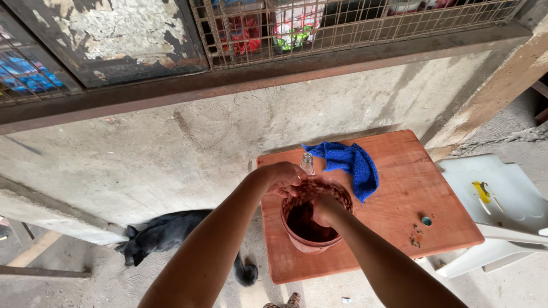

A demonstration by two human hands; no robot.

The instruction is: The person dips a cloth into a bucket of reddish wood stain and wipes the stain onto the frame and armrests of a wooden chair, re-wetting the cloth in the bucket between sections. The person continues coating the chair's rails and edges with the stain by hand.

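Evidently we are mid-scrub: our left hand (285, 178) grips the rim of the reddish clay pot (311, 219) at frame centre, right hand (324, 210) clenched inside; next, steadier rim support.

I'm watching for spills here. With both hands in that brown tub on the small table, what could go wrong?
The brown tub sits near the wooden table's front edge; pressing with the right hand might tip it. The left hand works right beside the clear bottle and could knock it over.
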